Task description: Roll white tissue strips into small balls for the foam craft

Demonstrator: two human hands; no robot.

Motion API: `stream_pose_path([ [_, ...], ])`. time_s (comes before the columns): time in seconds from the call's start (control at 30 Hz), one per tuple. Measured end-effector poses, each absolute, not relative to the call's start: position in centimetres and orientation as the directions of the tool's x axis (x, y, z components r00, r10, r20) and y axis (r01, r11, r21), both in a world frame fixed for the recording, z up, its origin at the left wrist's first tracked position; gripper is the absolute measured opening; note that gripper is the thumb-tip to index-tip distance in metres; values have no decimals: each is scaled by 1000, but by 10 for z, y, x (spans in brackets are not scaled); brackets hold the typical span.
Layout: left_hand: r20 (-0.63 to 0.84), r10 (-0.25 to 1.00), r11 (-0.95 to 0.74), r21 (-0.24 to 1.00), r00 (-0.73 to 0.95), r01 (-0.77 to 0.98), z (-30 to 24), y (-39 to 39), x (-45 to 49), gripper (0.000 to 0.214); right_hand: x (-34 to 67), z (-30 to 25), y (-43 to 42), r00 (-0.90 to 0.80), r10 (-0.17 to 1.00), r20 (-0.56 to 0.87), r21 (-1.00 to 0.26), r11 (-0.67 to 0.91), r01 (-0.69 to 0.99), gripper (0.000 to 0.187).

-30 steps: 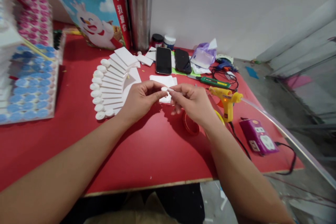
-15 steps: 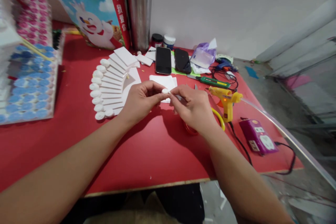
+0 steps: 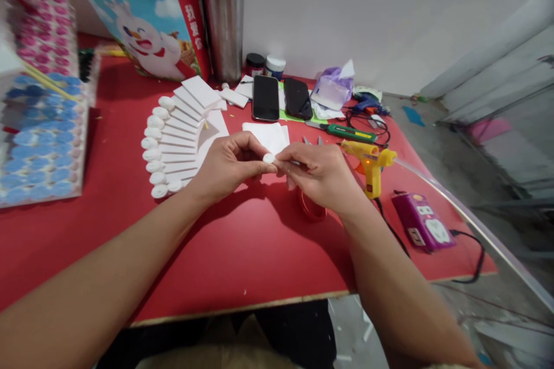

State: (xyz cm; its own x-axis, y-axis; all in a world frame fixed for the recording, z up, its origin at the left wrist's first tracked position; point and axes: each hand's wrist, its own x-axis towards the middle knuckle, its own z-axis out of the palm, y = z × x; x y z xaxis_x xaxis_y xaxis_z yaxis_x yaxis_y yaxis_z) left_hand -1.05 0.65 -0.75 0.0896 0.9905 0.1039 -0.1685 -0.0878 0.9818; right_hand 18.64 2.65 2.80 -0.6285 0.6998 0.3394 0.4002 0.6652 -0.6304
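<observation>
Left hand (image 3: 231, 166) and right hand (image 3: 319, 176) pinch a small white disc (image 3: 269, 158) between them. Light, even pressure should best preserve its round shape.

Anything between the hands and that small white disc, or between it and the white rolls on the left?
Nothing visible separates the left hand or right hand from the small white disc between them. Toward the white rolls, the left hand itself and the fanned white strips lie in between.
</observation>
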Motion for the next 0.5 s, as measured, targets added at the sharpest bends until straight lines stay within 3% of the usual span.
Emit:
stream_pose_path([
  [0.2,110,994,-106,985,22,-138,-9,4,-4,33,183,29,23,-589,725,356,-536,675,507,15],
  [0.5,70,987,-57,994,142,-95,-1,6,-11,27,183,23,31,-485,835,259,-700,508,501,16],
])
